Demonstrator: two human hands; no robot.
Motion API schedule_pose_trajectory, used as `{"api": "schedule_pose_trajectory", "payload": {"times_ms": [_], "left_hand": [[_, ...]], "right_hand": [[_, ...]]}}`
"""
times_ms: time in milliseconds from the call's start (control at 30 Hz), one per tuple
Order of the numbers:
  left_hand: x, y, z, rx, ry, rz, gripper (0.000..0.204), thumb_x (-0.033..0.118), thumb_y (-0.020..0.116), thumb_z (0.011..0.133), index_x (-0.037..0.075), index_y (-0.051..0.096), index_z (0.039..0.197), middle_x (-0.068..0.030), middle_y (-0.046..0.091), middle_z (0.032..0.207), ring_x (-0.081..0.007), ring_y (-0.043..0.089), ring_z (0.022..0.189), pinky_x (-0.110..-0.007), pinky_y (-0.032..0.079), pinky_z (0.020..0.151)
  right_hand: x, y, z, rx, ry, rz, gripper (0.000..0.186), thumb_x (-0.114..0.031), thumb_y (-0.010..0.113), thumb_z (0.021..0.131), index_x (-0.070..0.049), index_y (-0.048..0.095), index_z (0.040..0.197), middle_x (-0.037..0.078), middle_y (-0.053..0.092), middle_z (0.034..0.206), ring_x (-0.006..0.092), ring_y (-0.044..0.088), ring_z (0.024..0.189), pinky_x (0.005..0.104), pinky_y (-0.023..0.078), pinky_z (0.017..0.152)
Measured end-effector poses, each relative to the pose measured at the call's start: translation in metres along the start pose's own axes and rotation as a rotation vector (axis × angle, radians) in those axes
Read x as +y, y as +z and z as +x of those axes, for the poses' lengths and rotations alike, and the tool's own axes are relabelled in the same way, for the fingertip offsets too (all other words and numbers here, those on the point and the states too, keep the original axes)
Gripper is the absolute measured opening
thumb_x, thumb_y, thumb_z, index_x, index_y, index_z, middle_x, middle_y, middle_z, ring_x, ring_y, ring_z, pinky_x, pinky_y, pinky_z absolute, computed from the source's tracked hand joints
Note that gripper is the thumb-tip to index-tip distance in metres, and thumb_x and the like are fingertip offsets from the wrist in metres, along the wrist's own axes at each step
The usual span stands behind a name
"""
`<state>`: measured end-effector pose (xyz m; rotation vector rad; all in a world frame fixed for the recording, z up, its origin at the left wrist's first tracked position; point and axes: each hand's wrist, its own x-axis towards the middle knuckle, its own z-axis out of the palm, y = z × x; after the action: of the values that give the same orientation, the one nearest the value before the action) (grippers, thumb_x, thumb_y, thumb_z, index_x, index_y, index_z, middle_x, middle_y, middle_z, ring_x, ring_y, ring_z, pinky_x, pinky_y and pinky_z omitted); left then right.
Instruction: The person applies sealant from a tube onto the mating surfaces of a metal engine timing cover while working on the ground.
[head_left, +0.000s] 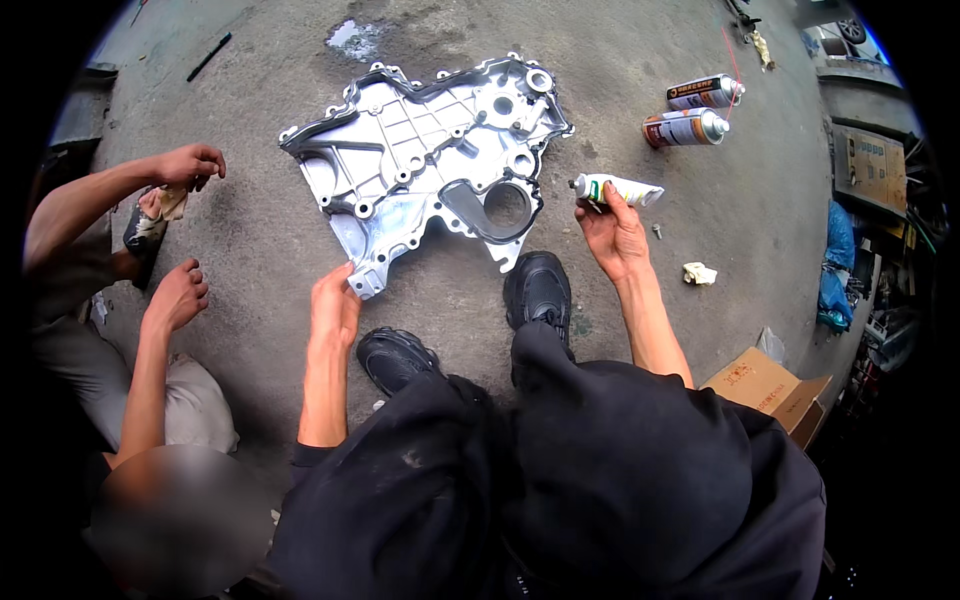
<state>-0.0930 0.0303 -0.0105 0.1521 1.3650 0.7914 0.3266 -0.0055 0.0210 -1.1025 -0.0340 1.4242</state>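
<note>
A silver cast-metal engine timing cover (385, 150) lies on the concrete, its ribbed inner side up. A dark bead runs along much of its rim and round the large round opening. My left hand (335, 305) grips the cover's lower left corner, fingertips at the metal edge. To the right of the cover, my right hand (615, 235) is closed around a white squeeze tube (625, 188) with green and yellow marks. The tube's dark nozzle end points left, toward the cover, without touching it.
Two spray cans (688, 128) lie at the upper right. Crumpled paper (700, 273) and a small bolt (657, 231) rest nearby. An opened cardboard box (765, 385) stands lower right. At left another person's hands (180, 295) hover near a rag. A black pen (209, 57) lies far left.
</note>
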Motion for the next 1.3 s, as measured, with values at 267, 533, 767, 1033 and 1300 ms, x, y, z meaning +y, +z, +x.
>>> {"api": "schedule_pose_trajectory", "payload": {"times_ms": [267,533,767,1033,1300], "left_hand": [[-0.049,0.029,0.006,-0.006,-0.033,-0.239,0.020,0.000,0.055,0.096,-0.013,0.058,0.110,-0.0206,0.065,0.112,-0.0276,0.066,0.105,-0.040,0.054,0.092],[-0.077,0.091,0.019,-0.041,-0.135,-0.114,0.022,-0.001,0.049,0.098,-0.016,0.054,0.114,-0.0236,0.063,0.115,-0.0332,0.067,0.103,-0.047,0.057,0.088],[-0.084,0.097,0.031,-0.146,-0.208,-0.184,0.029,0.009,0.046,0.102,-0.013,0.052,0.119,-0.0219,0.061,0.123,-0.0324,0.063,0.114,-0.049,0.051,0.100],[-0.083,0.087,0.045,-0.235,-0.238,-0.308,0.041,0.022,0.048,0.103,-0.010,0.049,0.128,-0.0208,0.056,0.130,-0.0326,0.054,0.126,-0.049,0.042,0.110],[-0.072,0.060,0.052,-0.570,-0.250,-0.118,0.043,0.018,0.053,0.102,-0.015,0.047,0.129,-0.0299,0.051,0.136,-0.0388,0.051,0.130,-0.049,0.045,0.110]], "right_hand": [[0.011,-0.009,-0.021,0.114,-0.014,0.054,0.026,-0.019,0.075,0.091,-0.008,0.064,0.112,0.009,0.069,0.111,0.0256,0.063,0.105,0.0414,0.050,0.094],[0.009,0.010,-0.025,0.160,-0.187,-0.085,0.021,-0.017,0.075,0.091,-0.010,0.064,0.108,0.003,0.068,0.102,0.0180,0.063,0.097,0.0347,0.052,0.082],[0.043,0.031,-0.040,0.205,-0.209,-0.307,0.028,-0.016,0.078,0.089,-0.007,0.064,0.111,0.005,0.069,0.105,0.0168,0.065,0.098,0.0348,0.052,0.078],[0.077,0.029,-0.035,0.175,-0.235,-0.329,0.029,-0.017,0.076,0.090,-0.005,0.062,0.112,0.007,0.069,0.104,0.0179,0.067,0.097,0.0352,0.053,0.076],[0.085,0.059,-0.037,0.088,-0.238,-0.291,0.027,-0.014,0.075,0.090,-0.002,0.063,0.111,0.009,0.071,0.104,0.0203,0.068,0.099,0.0396,0.054,0.080]]}}
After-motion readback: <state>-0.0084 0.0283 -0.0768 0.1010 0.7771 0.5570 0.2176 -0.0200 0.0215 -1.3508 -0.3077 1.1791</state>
